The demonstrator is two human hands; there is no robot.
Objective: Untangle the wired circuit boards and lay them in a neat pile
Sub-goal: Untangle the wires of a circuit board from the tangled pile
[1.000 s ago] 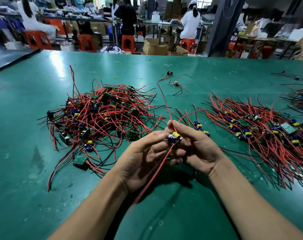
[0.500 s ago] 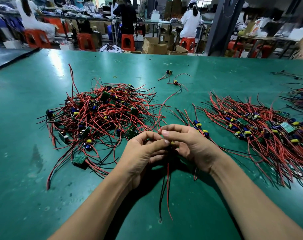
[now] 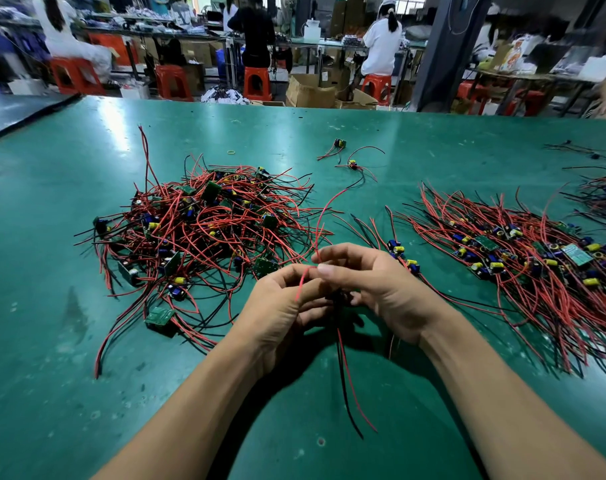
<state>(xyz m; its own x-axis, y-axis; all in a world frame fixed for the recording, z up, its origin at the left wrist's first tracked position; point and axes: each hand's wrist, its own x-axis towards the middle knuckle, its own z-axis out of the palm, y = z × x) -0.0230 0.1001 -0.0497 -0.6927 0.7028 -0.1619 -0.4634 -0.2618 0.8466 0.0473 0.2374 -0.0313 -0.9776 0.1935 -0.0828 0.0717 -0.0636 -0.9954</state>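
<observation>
I count one tangled heap (image 3: 204, 226) at left, one neat pile (image 3: 523, 258) at right, two loose boards (image 3: 339, 143) behind. Between them the left hand (image 3: 280, 313) and right hand (image 3: 388, 289) both grasp one wired board (image 3: 339, 341) above the table (image 3: 52, 271).

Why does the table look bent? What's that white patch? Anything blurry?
Head view: the wide-angle lens curves the green table; the white patch is lamp glare; the left hand and right hand, holding a wired circuit board, cast a soft shadow; distant workers look slightly blurred.
</observation>
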